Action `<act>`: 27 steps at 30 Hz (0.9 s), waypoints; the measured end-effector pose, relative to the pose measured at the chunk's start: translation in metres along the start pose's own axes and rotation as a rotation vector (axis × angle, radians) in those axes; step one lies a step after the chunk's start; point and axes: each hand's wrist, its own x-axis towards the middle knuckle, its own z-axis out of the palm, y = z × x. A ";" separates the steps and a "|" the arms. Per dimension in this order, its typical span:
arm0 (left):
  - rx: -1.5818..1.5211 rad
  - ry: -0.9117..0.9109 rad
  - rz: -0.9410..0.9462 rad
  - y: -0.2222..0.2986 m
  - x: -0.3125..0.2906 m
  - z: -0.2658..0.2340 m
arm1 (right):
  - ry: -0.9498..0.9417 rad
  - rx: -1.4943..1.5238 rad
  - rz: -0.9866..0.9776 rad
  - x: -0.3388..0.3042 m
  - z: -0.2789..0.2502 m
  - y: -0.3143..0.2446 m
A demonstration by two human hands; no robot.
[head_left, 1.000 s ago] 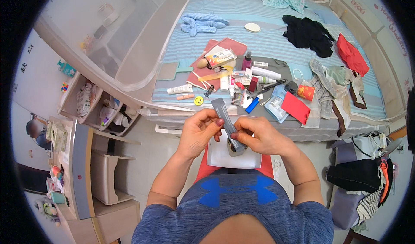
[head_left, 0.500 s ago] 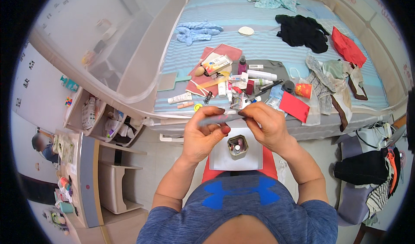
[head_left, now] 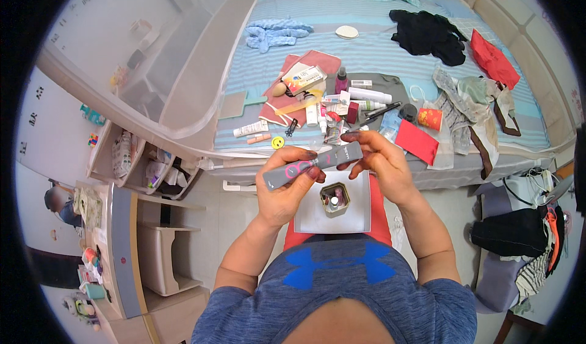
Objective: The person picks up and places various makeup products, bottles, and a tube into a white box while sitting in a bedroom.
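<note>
Over my lap, I hold a slim grey tube [head_left: 293, 172] with pink ring markings and a wider grey right end. My left hand [head_left: 284, 185] is closed around its left part, thumb and fingers pinching it. At the other end, the fingertips of my right hand [head_left: 381, 164] are curled about the tube from above and below. Beneath my hands, a white board [head_left: 308, 219] rests on my thighs. On it stands a small gold-rimmed tin [head_left: 346, 208] with dark sides, holding a white-capped bottle [head_left: 334, 202] and other small items partly in shadow.
Ahead, the bed edge holds cosmetics tubes [head_left: 250, 129], a red card [head_left: 416, 141], a red paper cup [head_left: 430, 119] and a mirror [head_left: 233, 105]. Black clothing [head_left: 427, 38] lies farther back. A desk [head_left: 122, 252] stands left; a clothes-laden chair [head_left: 510, 234] stands right.
The tube has turned so that its printed side shows, and it slants up to the right. My right fingers have spread and shifted at its right end.
</note>
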 end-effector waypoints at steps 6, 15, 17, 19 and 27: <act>-0.066 0.010 -0.028 -0.004 0.001 -0.001 | -0.031 0.249 0.082 0.001 -0.001 0.002; -0.046 -0.113 0.027 -0.014 -0.003 -0.005 | 0.087 -0.015 0.028 0.003 0.006 -0.002; -0.111 -0.149 0.053 -0.015 -0.004 -0.005 | 0.101 -0.054 0.012 0.003 0.005 -0.004; -0.129 -0.099 0.008 -0.014 -0.006 -0.005 | 0.119 -0.078 0.013 0.004 0.005 -0.005; 0.022 -0.067 0.000 -0.011 -0.010 0.000 | 0.161 -0.063 0.004 0.005 0.003 -0.008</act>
